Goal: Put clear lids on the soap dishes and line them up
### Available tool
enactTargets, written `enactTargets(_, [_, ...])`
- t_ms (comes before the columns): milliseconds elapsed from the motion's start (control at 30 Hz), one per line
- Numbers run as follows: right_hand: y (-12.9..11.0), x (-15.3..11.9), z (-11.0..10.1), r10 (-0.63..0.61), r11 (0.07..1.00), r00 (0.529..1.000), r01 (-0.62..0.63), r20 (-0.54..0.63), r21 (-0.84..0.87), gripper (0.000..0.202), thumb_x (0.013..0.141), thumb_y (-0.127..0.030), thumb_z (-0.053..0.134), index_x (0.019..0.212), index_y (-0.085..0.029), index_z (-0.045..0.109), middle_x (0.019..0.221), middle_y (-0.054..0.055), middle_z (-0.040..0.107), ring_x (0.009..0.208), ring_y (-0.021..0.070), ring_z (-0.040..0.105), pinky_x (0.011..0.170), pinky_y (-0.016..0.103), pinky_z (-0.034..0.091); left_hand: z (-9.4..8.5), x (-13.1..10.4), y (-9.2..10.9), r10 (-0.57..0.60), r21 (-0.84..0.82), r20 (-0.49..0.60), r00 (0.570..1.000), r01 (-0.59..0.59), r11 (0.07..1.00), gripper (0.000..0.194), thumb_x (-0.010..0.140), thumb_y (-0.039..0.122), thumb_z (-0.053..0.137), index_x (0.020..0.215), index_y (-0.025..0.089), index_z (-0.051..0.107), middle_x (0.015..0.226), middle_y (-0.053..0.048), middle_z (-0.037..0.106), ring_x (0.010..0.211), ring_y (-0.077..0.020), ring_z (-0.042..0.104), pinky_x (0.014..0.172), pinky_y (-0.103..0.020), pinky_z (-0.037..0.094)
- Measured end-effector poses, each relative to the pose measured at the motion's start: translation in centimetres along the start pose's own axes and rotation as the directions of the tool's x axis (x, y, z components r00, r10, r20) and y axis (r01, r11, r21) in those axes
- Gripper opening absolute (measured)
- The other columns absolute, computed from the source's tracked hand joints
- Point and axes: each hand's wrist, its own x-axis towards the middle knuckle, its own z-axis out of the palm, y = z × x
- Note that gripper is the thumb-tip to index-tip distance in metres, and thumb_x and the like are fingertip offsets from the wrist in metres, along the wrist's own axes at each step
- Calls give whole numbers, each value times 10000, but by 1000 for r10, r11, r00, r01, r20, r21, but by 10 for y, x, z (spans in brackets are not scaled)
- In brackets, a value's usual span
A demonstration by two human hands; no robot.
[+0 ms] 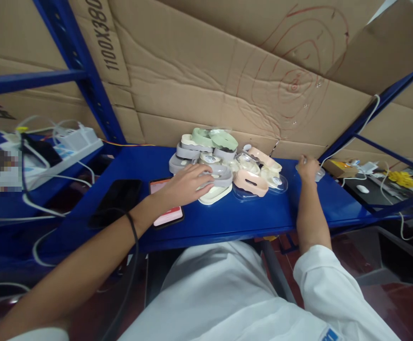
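Note:
My left hand (pixel 190 183) lies over the front of a pile of pastel plastic soap dishes, fingers stretched out and slightly apart. Its fingertips touch a grey soap dish (pixel 222 176), with a cream dish (pixel 216 195) beneath. Green dishes (pixel 224 139) top the heap; a peach soap dish (pixel 251 183) with a slot leans at its right front. Out to the right, my right hand (pixel 308 168) has its fingers closed at a clear plastic piece (pixel 319 174) on the blue table; the fingertips are partly hidden.
Left of the pile lie a phone with a lit screen (pixel 169 215) and a dark phone (pixel 117 196) on the blue tabletop (pixel 213 222). Cardboard (pixel 199 71) walls the back. A power strip (pixel 64 154) with cables is at left; a white mouse (pixel 362 189) is at right.

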Motion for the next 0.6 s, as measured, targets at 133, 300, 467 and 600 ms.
enactTargets(133, [25,-3,11,153,985,983,-160,-107,-68,489,1003,-278,369,1317,-94,697,1432,274,629,1383,423,527,1143,647,366,-1,0,1,-2,-5,15,1000,2,1000,298,1081,336,513,1092,217,786,1248,-117,716,1144,-287,694,1031,-461,529])
enactTargets(300, [43,-8,22,232,965,962,-246,-147,-87,566,945,-331,504,1483,-172,582,1706,187,365,1581,368,271,1273,626,179,-2,1,1,3,36,37,999,-5,999,317,1094,333,485,1106,202,773,1258,-121,713,1139,-287,695,1027,-464,522])
enactTargets(467, [60,-9,23,369,923,924,-377,-103,-78,657,867,-399,688,1488,-222,571,1614,228,453,1497,457,367,1204,736,225,-2,1,2,7,8,15,1000,-7,1000,298,1085,323,508,1096,205,782,1242,-119,719,1130,-283,698,1018,-454,527])
enactTargets(600, [64,-6,26,422,902,901,-428,-100,-57,819,821,-461,803,1563,-286,504,1669,234,342,1511,489,321,1170,751,258,-2,1,2,4,17,17,1000,-5,1000,298,1087,331,507,1093,211,780,1242,-116,722,1123,-285,700,1007,-456,530])
